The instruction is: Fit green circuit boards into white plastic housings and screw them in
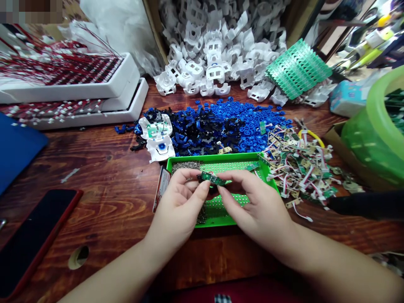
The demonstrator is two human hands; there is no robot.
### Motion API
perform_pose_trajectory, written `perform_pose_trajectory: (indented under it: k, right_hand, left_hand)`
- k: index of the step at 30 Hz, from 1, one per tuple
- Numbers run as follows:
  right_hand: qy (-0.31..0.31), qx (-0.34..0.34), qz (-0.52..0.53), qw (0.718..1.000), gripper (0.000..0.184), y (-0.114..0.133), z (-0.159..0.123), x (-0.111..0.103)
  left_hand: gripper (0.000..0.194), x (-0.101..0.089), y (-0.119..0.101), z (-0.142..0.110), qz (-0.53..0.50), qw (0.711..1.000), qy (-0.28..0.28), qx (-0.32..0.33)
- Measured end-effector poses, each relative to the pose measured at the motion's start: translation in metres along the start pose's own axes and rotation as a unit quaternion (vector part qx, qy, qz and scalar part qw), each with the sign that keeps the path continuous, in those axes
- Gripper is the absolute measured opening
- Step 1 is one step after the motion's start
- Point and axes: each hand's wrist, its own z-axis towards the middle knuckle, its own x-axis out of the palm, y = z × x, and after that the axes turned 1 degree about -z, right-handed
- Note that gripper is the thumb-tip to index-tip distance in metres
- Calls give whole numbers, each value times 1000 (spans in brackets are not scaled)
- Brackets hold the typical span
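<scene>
Between both hands I hold a small green circuit board (209,178), with a dark part under it that I cannot make out. My left hand (186,198) pinches its left end between thumb and fingers. On its right end are the thumb and forefinger of my right hand (255,202). Both hands are above a green tray (221,223) with a perforated bottom and many small metal screws (186,167) along its left side. Behind the tray, a white plastic shell (160,148) lies opened out, with a green board in its upper half.
Black and blue plastic parts (208,130) are heaped behind the tray; wired boards (303,164) pile up at right. White shells (214,54) fill a box behind. Foam trays (126,84) of red wires stand left, a phone (34,235) front left, a green bucket (360,130) right.
</scene>
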Motion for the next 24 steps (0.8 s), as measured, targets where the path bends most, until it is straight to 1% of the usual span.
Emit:
perform_pose_trajectory:
  k: [2, 4, 6, 9, 11, 13, 17, 21, 24]
  right_hand:
    - [-17, -35, -23, 999, 22, 1, 2, -2]
    - [-31, -60, -7, 998, 24, 2, 2, -5]
    - [-33, -66, 38, 997, 30, 3, 0, -6]
    - [-19, -48, 121, 991, 34, 5, -4, -9]
    - [-18, -54, 130, 990, 33, 5, -5, -11]
    - [-21, -82, 106, 991, 30, 4, -4, -14]
    - [-9, -148, 51, 988, 26, -1, -1, -20]
    - [24, -212, -5, 977, 31, -8, 0, -25]
    - [40, -242, -29, 969, 36, -11, -2, -28]
  left_hand:
    - [21, -1, 1, 0, -1, 1000, 2, 11]
    - [18, -3, 1, -2, 14, 999, 8, 44]
    - [18, -4, 1, -6, 59, 992, 7, 116]
    - [29, -6, 2, -13, 138, 957, 23, 255]
    - [36, -7, 1, -17, 172, 936, 51, 303]
    - [37, -8, 0, -20, 191, 925, 65, 321]
    - [34, -9, -3, -19, 225, 907, 63, 350]
    - [46, -15, -2, -19, 257, 886, 93, 375]
    - [55, -20, 0, -19, 273, 876, 115, 380]
